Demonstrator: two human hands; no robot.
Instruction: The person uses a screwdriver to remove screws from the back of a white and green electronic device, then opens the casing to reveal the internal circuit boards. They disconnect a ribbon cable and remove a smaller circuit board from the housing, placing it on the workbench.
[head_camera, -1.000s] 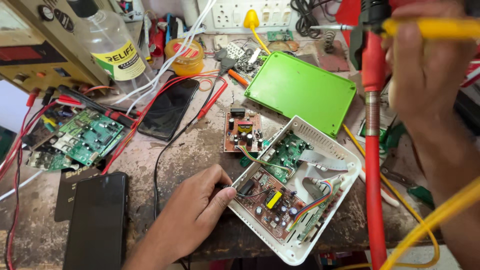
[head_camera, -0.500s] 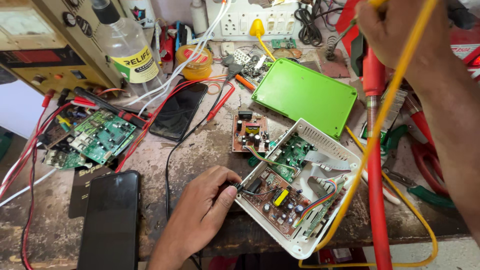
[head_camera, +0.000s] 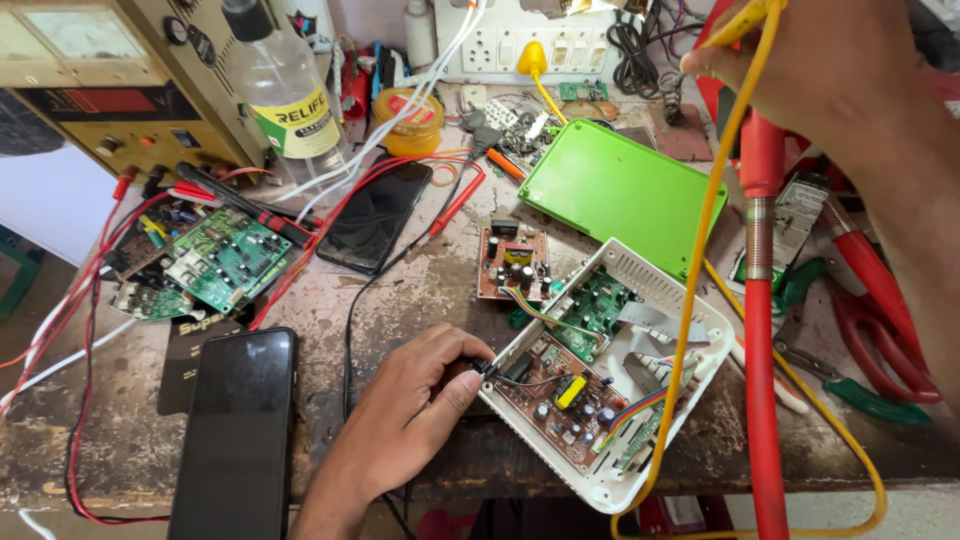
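My left hand rests on the bench, its thumb and forefinger pinched on a small black plug at the left edge of an open white case. Inside the case lie a brown circuit board and a green board, joined by coloured wires. My right hand is raised at the top right, closed on a yellow-handled tool whose yellow cord hangs down across the case. A red rod with a metal collar hangs beside the cord.
A green lid and a small brown board lie behind the case. Two black phones, green circuit boards, a clear bottle and a power supply fill the left. Red-handled cutters lie at the right.
My right hand has lifted toward the top of the view with the yellow tool, and its cord now drapes over the case. My left hand stays at the case's edge.
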